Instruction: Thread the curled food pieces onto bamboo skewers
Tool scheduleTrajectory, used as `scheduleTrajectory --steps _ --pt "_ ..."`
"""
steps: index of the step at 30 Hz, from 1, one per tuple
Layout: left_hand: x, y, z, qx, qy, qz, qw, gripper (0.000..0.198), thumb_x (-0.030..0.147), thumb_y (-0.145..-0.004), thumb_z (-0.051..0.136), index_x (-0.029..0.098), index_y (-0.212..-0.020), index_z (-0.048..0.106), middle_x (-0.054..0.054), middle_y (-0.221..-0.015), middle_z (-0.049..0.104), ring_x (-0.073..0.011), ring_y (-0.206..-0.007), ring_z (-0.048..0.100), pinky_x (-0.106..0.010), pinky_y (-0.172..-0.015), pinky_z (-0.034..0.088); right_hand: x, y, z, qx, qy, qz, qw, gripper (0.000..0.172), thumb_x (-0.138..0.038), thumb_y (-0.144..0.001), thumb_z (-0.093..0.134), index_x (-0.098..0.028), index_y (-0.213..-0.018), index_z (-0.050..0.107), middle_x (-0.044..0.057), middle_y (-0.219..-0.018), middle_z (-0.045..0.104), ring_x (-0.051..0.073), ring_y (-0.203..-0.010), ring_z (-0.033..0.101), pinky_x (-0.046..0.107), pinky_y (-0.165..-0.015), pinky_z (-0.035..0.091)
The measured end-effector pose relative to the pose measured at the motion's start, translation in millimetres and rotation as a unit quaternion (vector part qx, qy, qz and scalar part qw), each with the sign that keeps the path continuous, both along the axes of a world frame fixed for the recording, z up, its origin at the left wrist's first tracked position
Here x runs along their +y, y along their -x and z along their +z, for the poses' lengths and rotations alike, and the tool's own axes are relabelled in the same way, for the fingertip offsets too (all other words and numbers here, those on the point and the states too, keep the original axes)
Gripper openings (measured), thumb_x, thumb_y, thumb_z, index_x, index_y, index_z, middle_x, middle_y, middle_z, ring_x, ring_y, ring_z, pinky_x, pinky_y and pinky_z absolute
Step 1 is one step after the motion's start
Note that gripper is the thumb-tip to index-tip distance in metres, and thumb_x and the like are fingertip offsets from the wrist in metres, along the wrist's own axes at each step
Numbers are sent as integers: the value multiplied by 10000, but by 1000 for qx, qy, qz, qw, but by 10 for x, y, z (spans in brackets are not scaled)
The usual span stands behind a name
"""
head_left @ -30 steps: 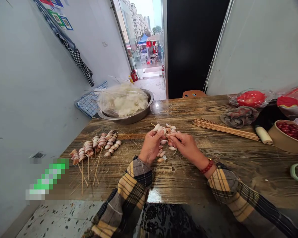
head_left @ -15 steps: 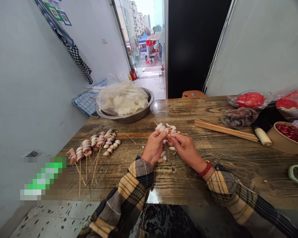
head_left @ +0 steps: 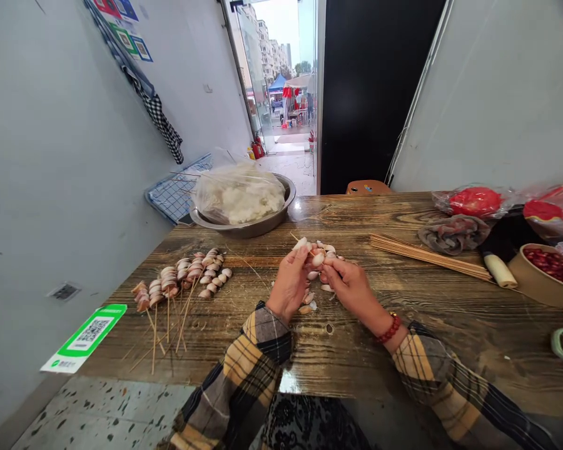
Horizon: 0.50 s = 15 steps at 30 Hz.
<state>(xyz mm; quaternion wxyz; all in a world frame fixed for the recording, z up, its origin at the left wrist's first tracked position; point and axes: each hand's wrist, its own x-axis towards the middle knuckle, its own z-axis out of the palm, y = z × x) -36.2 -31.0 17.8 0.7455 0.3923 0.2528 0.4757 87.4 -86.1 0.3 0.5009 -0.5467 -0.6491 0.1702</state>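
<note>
My left hand (head_left: 289,282) is closed around a thin wooden skewer (head_left: 301,243) with pale pieces threaded on it, its tip pointing up and away. My right hand (head_left: 348,282) pinches a small pale piece (head_left: 318,259) against that skewer. Both hands rest at the middle of the wooden table (head_left: 338,337). A small heap of loose pale and pinkish pieces (head_left: 327,250) lies just beyond my fingers, and a few more pieces (head_left: 307,302) lie under my left hand.
Several finished skewers (head_left: 182,281) lie at the left of the table. A metal basin with a plastic bag of white stuff (head_left: 242,199) stands at the far left. A bundle of bare sticks (head_left: 426,252), a bowl of red bits (head_left: 547,270) and red bags (head_left: 473,201) sit at the right.
My hands stay together at the skewer; the fingers have shifted slightly as a piece goes on. The head camera has tilted a little, so everything sits slightly lower in view.
</note>
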Motion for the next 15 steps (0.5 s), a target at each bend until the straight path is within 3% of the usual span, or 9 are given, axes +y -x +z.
scheduleTrajectory --steps 7,15 --pt "22 7 -39 38 -8 13 999 307 423 -735 712 154 -883 701 -60 -892 689 -134 -749 614 -218 -608 471 2 -8 -49 9 -1 9 1000 241 -276 -936 438 -193 -847 646 20 -741 682 155 -671 597 246 -623 396" --pt "-22 -39 -112 66 -36 -2 997 348 414 -742 714 138 -954 715 -77 -943 695 -150 -836 622 -234 -716 471 15 -15 -32 25 18 16 999 259 -284 -936 428 -195 -834 649 -3 -663 634 140 -607 549 240 -599 379"
